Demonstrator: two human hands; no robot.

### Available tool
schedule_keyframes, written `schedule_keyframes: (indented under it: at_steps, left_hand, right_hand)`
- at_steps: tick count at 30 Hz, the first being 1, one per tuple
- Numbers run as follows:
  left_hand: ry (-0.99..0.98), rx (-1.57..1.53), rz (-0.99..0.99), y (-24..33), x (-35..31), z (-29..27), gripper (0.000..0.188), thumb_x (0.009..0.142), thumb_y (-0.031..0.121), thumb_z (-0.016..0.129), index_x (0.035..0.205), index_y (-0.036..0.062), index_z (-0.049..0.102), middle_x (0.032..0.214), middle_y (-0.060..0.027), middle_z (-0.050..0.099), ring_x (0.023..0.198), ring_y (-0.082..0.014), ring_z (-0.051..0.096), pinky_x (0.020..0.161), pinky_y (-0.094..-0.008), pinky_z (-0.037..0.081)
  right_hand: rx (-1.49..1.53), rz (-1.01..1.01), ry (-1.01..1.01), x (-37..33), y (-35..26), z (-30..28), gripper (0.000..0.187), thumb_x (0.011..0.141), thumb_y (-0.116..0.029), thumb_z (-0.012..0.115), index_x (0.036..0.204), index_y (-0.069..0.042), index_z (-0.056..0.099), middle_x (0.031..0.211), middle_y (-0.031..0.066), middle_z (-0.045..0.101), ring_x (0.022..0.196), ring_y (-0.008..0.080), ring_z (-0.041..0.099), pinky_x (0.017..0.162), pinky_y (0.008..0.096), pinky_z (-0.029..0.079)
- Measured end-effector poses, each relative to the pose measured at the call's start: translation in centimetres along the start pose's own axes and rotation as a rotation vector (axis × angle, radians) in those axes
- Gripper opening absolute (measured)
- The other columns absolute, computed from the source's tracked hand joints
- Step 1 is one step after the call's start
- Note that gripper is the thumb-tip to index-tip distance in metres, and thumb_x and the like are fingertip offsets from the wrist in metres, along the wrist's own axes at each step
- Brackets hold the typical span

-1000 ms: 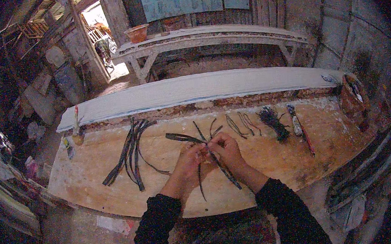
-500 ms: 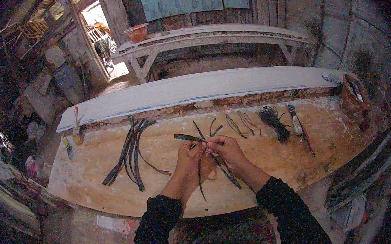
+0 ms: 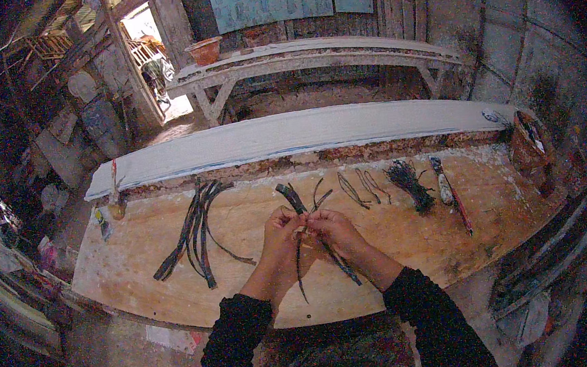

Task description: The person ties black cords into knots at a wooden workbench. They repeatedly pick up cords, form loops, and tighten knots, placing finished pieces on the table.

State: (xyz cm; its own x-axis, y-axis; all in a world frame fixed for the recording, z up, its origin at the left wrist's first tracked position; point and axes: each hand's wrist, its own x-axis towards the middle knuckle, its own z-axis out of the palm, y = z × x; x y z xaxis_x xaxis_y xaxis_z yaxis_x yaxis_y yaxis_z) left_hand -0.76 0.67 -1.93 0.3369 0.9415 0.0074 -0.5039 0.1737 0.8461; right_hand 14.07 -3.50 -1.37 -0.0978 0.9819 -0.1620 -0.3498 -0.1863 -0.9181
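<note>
Over the middle of the wooden work board (image 3: 144, 295), my left hand (image 3: 284, 234) and my right hand (image 3: 335, 232) meet fingertip to fingertip. Both pinch dark flat strips (image 3: 290, 196) where these cross. Strip ends fan out beyond the fingers, and others trail toward me below the hands. The exact crossing is hidden by my fingers. To the left lies a bundle of similar dark strips (image 3: 197, 225). Right of my hands are a few thin cord loops (image 3: 354, 191) and a bunch of dark string (image 3: 411, 186).
A knife-like tool with a pale wrapped handle (image 3: 443, 187) and a red pencil-like stick (image 3: 463, 213) lie at the right. A long white-topped ledge (image 3: 289, 132) runs along the back. A brush (image 3: 114, 187) stands at the left, a basket-like container (image 3: 531, 140) at the far right.
The wide strip end by my left hand has swung from pointing left to pointing up and away. My hands stay together in nearly the same place.
</note>
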Motion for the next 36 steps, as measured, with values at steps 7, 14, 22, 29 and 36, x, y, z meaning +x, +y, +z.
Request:
schedule_keyframes:
  at_steps: [7,14,22,29,36]
  left_hand:
    - [-0.016,0.006,-0.037,0.1,0.0,0.3,0.014,0.082,0.001,0.071,0.083,0.0055,0.057,0.079,-0.0059,0.064,0.065,-0.0128,0.060,0.051,-0.0242,0.048]
    - [-0.004,0.030,-0.039,-0.4,0.4,0.0,0.015,0.080,0.001,0.071,0.086,0.0073,0.059,0.076,-0.0025,0.063,0.065,-0.0105,0.059,0.055,-0.0237,0.047]
    - [-0.064,0.036,-0.027,0.1,0.3,0.0,0.012,0.083,0.004,0.068,0.088,0.0082,0.059,0.079,-0.0015,0.062,0.065,-0.0089,0.057,0.056,-0.0236,0.048]
    - [-0.019,-0.109,-0.279,2.4,-1.9,2.2,0.012,0.084,0.009,0.068,0.091,0.0123,0.058,0.080,0.0007,0.060,0.067,-0.0092,0.056,0.056,-0.0225,0.045]
    - [-0.028,-0.214,-0.293,1.2,-1.3,1.7,0.013,0.085,0.011,0.069,0.093,0.0128,0.059,0.085,0.0018,0.061,0.067,-0.0082,0.054,0.054,-0.0206,0.041]
  right_hand:
    - [0.157,0.021,0.007,0.5,0.9,-0.5,0.014,0.093,-0.019,0.056,0.092,-0.006,0.059,0.072,0.0052,0.060,0.059,0.0180,0.060,0.048,0.0315,0.048]
    - [0.260,0.007,-0.047,-0.1,0.2,-1.1,0.009,0.090,-0.014,0.060,0.096,-0.007,0.062,0.085,0.0032,0.062,0.081,0.0156,0.062,0.074,0.0326,0.054]
    - [0.248,-0.054,0.044,-0.1,0.4,-0.1,0.009,0.091,-0.016,0.063,0.093,-0.007,0.061,0.085,0.0022,0.062,0.080,0.0150,0.061,0.075,0.0293,0.051]
    - [-0.854,-0.715,0.336,-0.8,0.1,0.4,0.006,0.088,-0.006,0.061,0.088,-0.002,0.056,0.083,0.0091,0.057,0.076,0.0208,0.059,0.071,0.0304,0.048]
    - [-0.887,-0.834,0.390,-0.9,0.1,0.7,0.006,0.089,-0.007,0.060,0.089,-0.003,0.056,0.082,0.0103,0.056,0.078,0.0233,0.059,0.074,0.0345,0.048]
